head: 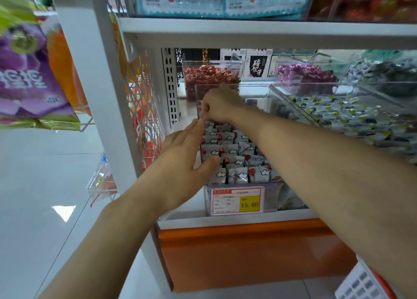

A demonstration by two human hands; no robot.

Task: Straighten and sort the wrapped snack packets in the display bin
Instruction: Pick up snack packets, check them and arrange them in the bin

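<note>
One purple snack bag (24,73) hangs at far left, beside the white shelf's one wire side panel (144,109). Two hands reach into one clear display bin (268,206) on the lower shelf. The left hand (180,154) lies along the bin's 9 o'clock side, its grip slack: four fingers straight and together, the thumb resting on the wrapped snack packets (234,161), holding nothing. The packets, white with cloud marks and red spots, stand in rough rows inside the bin, well over a dozen, too overlapped for an exact count. One price label (238,200) reading 15.80 sits on the bin's front wall at 6 o'clock. The right hand (220,105) is at the bin's 11 o'clock corner, fingers curled tight; whether its grip pinches a packet cannot be told. At 12 o'clock stands one bin of red sweets (212,75), and at 3 o'clock one bin of grey-and-yellow packets (338,115).
</note>
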